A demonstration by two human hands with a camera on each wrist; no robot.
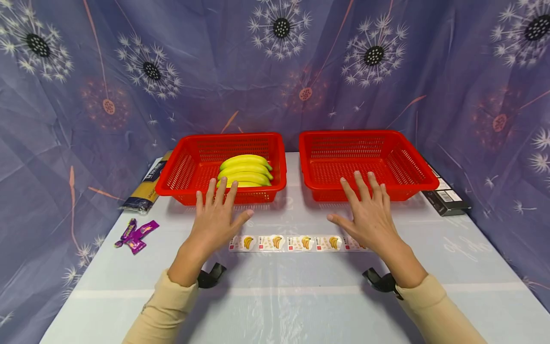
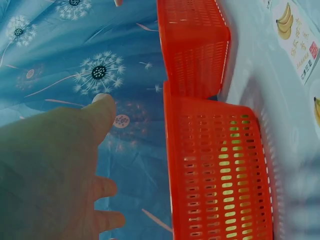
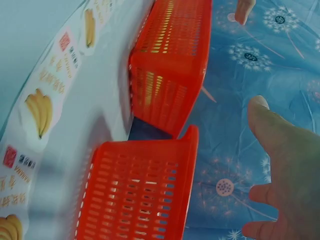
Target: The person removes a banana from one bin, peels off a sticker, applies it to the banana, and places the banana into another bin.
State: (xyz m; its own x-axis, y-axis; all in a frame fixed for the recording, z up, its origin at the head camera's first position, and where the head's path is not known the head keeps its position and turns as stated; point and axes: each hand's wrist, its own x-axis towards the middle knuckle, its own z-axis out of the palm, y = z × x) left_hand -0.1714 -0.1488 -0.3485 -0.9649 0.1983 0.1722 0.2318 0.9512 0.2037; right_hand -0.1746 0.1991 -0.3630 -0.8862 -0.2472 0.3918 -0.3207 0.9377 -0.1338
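My left hand (image 1: 215,222) hovers palm down with fingers spread, its fingertips overlapping the front rim of the left red basket (image 1: 174,191) in the head view. Several yellow bananas (image 1: 245,169) lie in that basket, toward its right side. With fingers likewise spread, my right hand (image 1: 369,215) is held before the right red basket (image 1: 412,191), which has nothing inside. Neither hand holds anything. Between and below the hands, a strip of banana stickers (image 1: 292,243) lies flat across the table; the right hand covers part of its right end.
Purple-wrapped candies (image 1: 136,235) lie on the table at the left. A yellow and dark blue packet (image 1: 148,188) is beside the left basket, and a black box (image 1: 447,198) beside the right one. A dandelion-print curtain (image 1: 266,86) hangs behind and along both sides.
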